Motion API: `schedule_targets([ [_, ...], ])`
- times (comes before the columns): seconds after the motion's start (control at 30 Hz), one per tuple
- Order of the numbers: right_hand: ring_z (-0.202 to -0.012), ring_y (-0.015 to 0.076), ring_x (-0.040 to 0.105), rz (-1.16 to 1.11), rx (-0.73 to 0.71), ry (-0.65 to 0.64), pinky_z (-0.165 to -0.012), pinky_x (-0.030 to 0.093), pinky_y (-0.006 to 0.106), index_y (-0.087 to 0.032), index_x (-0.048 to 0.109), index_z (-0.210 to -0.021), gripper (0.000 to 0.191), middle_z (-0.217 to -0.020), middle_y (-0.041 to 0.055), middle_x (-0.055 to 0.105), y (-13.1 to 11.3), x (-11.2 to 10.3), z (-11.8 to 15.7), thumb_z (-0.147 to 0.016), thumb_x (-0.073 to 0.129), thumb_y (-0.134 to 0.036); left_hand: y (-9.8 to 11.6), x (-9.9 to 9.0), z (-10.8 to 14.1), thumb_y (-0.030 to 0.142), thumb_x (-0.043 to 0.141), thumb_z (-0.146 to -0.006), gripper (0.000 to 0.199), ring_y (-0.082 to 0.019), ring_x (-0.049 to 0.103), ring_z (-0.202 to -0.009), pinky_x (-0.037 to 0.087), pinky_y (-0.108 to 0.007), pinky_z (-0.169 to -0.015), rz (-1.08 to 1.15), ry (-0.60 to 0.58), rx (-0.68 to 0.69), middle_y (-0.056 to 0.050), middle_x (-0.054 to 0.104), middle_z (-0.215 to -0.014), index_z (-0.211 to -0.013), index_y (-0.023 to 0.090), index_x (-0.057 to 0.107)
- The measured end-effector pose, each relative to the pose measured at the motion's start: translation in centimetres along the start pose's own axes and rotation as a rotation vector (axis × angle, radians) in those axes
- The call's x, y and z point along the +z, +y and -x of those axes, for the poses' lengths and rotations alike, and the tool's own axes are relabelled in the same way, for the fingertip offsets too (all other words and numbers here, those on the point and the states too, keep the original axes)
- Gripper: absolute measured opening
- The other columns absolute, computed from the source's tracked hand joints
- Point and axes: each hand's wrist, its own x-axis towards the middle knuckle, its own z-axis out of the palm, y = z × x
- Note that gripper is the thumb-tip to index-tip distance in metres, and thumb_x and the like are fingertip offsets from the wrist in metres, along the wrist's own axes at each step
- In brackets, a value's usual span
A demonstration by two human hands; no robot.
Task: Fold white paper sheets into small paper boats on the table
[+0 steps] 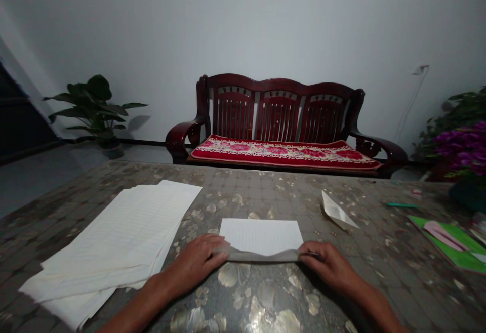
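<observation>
A lined white sheet of paper (261, 234) lies on the patterned table in front of me, its near edge raised and folded over into a narrow strip. My left hand (208, 253) pinches the left end of that strip between thumb and fingers. At the right end my right hand (322, 259) has its fingers closed on the same strip. A small dark shape shows by the right fingertips; I cannot make out what it is. To the left of my left hand spreads a loose stack of lined paper (114, 232).
A folded paper piece (337, 212) stands beyond my right hand. Farther right are a green pen (402, 205) and a green sheet or booklet (455, 257) with a pink piece (444, 235) on it. Purple flowers (465, 146) stand at the right edge. Behind the table (266, 292) is a wooden bench (277, 110).
</observation>
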Motion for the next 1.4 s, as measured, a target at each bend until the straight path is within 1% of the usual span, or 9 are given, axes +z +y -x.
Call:
schedule_targets([
  [0.07,-0.070,0.0177,0.058,0.030,0.019,0.045,-0.065,0.043,0.025,-0.018,0.064,-0.078,0.036,-0.072,0.0014,0.063,0.5,0.4,-0.8,-0.093,0.046,-0.045,0.4,-0.3,-0.6,0.043,0.041,-0.099,0.041,-0.023,0.067,-0.100,0.048,-0.033,-0.092,-0.005,0.023,-0.066,-0.005,0.075,-0.101,-0.092,0.020,0.074],
  [0.13,-0.069,0.0175,0.057,0.095,0.037,0.103,-0.064,0.041,0.025,-0.019,0.060,-0.073,0.038,-0.070,0.0006,0.061,0.8,0.8,-1.7,-0.093,0.044,-0.046,0.4,-0.3,-1.4,0.043,0.038,-0.099,0.045,-0.022,0.067,-0.085,0.047,-0.029,-0.077,-0.002,0.037,-0.153,-0.005,0.073,-0.085,-0.078,0.018,0.069],
  [0.2,-0.069,0.0180,0.058,0.196,0.075,0.156,-0.064,0.039,0.026,-0.019,0.058,-0.072,0.038,-0.070,0.0009,0.062,0.8,1.0,-2.6,-0.093,0.041,-0.047,0.3,-0.1,-2.1,0.043,0.037,-0.098,0.046,-0.021,0.065,-0.075,0.043,-0.028,-0.067,0.016,0.057,-0.232,-0.004,0.070,-0.077,-0.072,0.017,0.066],
  [0.27,-0.071,0.0189,0.060,0.292,0.107,0.189,-0.065,0.038,0.026,-0.020,0.059,-0.074,0.038,-0.072,0.0020,0.065,0.5,1.2,-3.2,-0.093,0.040,-0.046,0.3,0.2,-2.6,0.042,0.037,-0.097,0.044,-0.021,0.065,-0.073,0.040,-0.027,-0.064,0.019,0.083,-0.281,-0.004,0.070,-0.075,-0.073,0.017,0.065],
  [0.37,-0.072,0.0194,0.063,0.386,0.150,0.207,-0.065,0.037,0.026,-0.020,0.062,-0.079,0.035,-0.075,0.0030,0.068,0.1,1.4,-3.8,-0.094,0.040,-0.043,0.7,0.6,-3.0,0.037,0.036,-0.099,0.042,-0.023,0.067,-0.081,0.042,-0.029,-0.070,-0.055,0.120,-0.329,-0.007,0.073,-0.085,-0.079,0.016,0.067],
  [0.57,-0.079,0.0209,0.069,0.608,0.248,0.280,-0.062,0.032,0.026,-0.021,0.067,-0.090,0.028,-0.087,0.0057,0.075,-0.1,2.3,-4.5,-0.098,0.045,-0.038,1.1,1.1,-3.5,0.035,0.036,-0.101,0.038,-0.028,0.067,-0.104,0.047,-0.035,-0.087,-0.317,0.104,-0.371,-0.011,0.074,-0.107,-0.100,0.017,0.070],
  [0.87,-0.083,0.0222,0.069,0.728,0.291,0.336,-0.064,0.037,0.027,-0.023,0.064,-0.092,0.028,-0.092,0.0051,0.074,-0.1,3.0,-4.7,-0.101,0.042,-0.037,1.5,1.0,-3.8,0.031,0.035,-0.101,0.036,-0.030,0.070,-0.095,0.049,-0.039,-0.084,-0.409,0.108,-0.389,-0.012,0.075,-0.096,-0.095,0.019,0.069],
  [1.1,-0.094,0.0227,0.067,0.789,0.286,0.343,-0.068,0.038,0.028,-0.021,0.060,-0.093,0.022,-0.098,0.0055,0.071,0.1,3.0,-5.2,-0.100,0.045,-0.035,1.4,1.5,-3.9,0.029,0.036,-0.100,0.033,-0.029,0.069,-0.097,0.049,-0.039,-0.085,-0.451,0.120,-0.389,-0.011,0.075,-0.097,-0.099,0.019,0.067],
  [1.4,-0.094,0.0234,0.068,0.823,0.298,0.329,-0.065,0.038,0.028,-0.021,0.059,-0.095,0.020,-0.097,0.0062,0.070,-0.2,3.2,-5.2,-0.101,0.045,-0.033,1.4,1.5,-4.2,0.032,0.037,-0.099,0.032,-0.027,0.071,-0.097,0.049,-0.036,-0.083,-0.426,0.109,-0.440,-0.010,0.075,-0.100,-0.102,0.020,0.066],
])
